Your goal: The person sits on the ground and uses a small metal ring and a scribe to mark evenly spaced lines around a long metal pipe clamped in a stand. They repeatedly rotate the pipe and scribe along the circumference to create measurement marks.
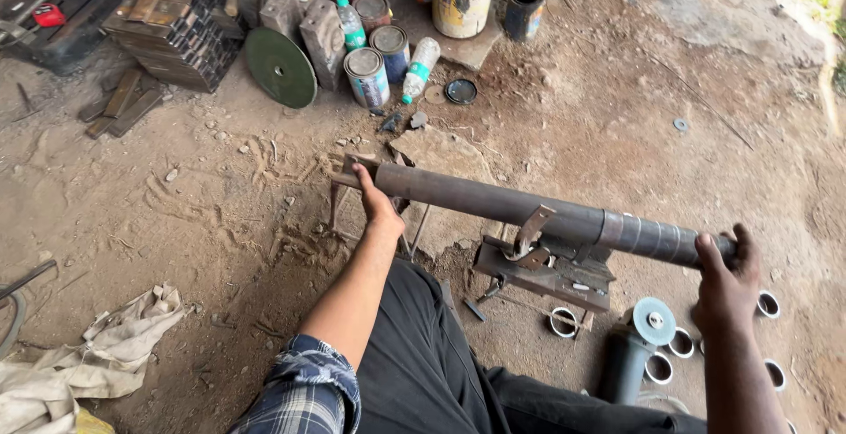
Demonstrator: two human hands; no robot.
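A long pipe (529, 207) runs across the ground between the two hands. The left hand (379, 207) grips it near its far-left end; the right hand (724, 273) grips its near-right end. Below the pipe, between the hands, a metal jig (546, 271) sits on the ground (194, 205). Near the right hand, an angle grinder (636, 346) lies among short pipe rings (564, 321). Beyond the left hand, cans (367, 75) and bottles (420, 66) stand beside a cutting disc (280, 66) leaning upright. A pile of cloth (88, 359) lies well to the left of the left hand.
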